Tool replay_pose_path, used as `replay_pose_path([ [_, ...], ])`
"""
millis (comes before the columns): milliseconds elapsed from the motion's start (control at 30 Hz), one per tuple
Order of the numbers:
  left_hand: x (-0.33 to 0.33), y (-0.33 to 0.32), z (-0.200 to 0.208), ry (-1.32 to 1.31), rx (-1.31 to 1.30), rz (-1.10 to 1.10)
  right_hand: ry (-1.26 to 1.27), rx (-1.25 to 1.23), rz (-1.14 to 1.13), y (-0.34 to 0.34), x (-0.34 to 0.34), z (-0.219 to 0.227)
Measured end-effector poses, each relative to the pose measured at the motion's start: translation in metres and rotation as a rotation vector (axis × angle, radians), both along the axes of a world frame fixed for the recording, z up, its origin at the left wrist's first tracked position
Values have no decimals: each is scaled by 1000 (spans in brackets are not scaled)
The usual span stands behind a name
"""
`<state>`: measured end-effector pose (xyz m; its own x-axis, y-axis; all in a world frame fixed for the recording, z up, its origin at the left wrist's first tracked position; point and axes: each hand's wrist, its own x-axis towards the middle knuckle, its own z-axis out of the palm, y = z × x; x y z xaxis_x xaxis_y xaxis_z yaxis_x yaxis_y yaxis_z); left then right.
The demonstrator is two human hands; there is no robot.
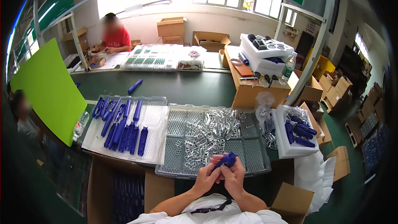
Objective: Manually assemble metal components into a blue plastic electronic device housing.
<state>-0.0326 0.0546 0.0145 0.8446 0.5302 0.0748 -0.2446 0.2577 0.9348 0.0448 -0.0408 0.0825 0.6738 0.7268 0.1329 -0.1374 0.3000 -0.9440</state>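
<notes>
At 5 o'clock, the left hand [206,177] and right hand [235,176] hide part of a blue piece [226,160] from us. The heaped silver clips [211,135] beyond lie too small and tangled for us to count. We find a seated worker's [117,38] head blurred at 10 o'clock; at 9, a second person [27,122] fades into the dark rim. The lower edge crops a cardboard box [159,187] at 7 and white clothing [207,215] at 6.

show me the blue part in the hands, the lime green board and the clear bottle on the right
Blue part [227,160]: head view, its exposed body
Lime green board [49,93]: head view, broad face
Clear bottle [287,71]: head view, label
</notes>
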Motion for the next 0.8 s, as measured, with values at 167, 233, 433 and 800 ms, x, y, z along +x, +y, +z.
replay_pose_path([
  [167,18,-14,13,74,60,176,-62,99,-37,0,17,-19],
  [233,27,-20,-6,64,112,189,-121,80,-60,-8,23,-27],
  [433,42,-26,20,116,10,19,-16,101,-35,-33,42,-14],
  [800,113,-22,46,131,-79,-259,142,81,-126,-63,109,-22],
])
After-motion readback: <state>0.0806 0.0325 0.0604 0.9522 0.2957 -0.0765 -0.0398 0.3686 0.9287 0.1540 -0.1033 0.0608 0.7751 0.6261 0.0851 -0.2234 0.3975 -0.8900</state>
